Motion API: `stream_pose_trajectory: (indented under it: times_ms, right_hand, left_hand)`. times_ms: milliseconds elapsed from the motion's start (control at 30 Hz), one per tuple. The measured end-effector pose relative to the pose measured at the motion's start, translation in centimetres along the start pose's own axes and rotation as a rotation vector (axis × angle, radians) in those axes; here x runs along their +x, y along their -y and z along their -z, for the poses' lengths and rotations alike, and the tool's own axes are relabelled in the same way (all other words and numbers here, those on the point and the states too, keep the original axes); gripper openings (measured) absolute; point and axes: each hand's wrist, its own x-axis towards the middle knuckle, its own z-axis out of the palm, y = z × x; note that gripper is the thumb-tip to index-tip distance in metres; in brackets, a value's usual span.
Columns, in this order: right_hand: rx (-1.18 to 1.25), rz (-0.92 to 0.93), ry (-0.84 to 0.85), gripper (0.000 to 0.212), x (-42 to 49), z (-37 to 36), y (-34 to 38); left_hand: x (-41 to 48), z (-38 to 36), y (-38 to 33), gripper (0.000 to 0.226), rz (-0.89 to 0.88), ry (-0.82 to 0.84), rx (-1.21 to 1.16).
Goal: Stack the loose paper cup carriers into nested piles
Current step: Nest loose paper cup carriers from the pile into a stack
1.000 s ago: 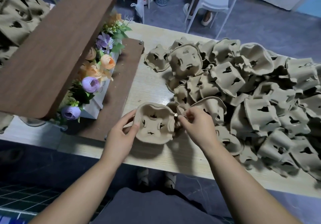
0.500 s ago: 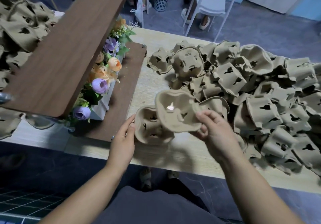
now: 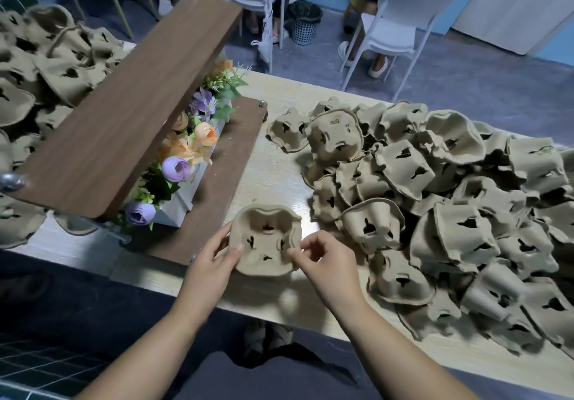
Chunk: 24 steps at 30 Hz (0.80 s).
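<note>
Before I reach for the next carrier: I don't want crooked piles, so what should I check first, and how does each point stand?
1. Left hand holds the carrier by its left rim: ok.
2. Right hand pinches its right rim: ok.
3. Carrier's cup wells face up: ok.
4. Carrier fully nested on anything beneath it: cannot tell.
5. Heap of loose carriers lies close on the right: ok.

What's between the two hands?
A carrier, open side up. The left hand grips its left edge, and the right hand pinches its right rim. This shows in the head view.
</note>
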Motion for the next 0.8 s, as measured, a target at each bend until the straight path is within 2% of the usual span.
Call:
stream_pose_trajectory:
  times_ms: [300,467,667,733,800]
  right_hand:
    - [0.062,0.041,0.168,0.027,1.6,0.6,-0.8]
    - [0.067,0.088,0.231,0.021,3.0,1.9,-0.8]
    - [-0.101,0.031,0.267,0.019,7.6,3.8,1.3]
    - [-0.22,0.089,0.185,0.02,9.2,4.9,2.8]
    - [-0.289,0.211,-0.021,0.016,10.9,6.3,4.6]
  left_hand:
    - [-0.5,-0.5,-0.1,0.044,0.011,-0.079,0.044]
    - [1.3,-1.0,-0.5,0.044,0.007,-0.061,-0.017]
    - [7.0,-2.5,-3.6,0.041,-0.067,-0.023,0.014]
    - [8.4,-2.5,-3.8,0.041,-0.067,-0.008,0.022]
    - [9.1,-2.2,-3.7,0.04,-0.061,0.01,0.04]
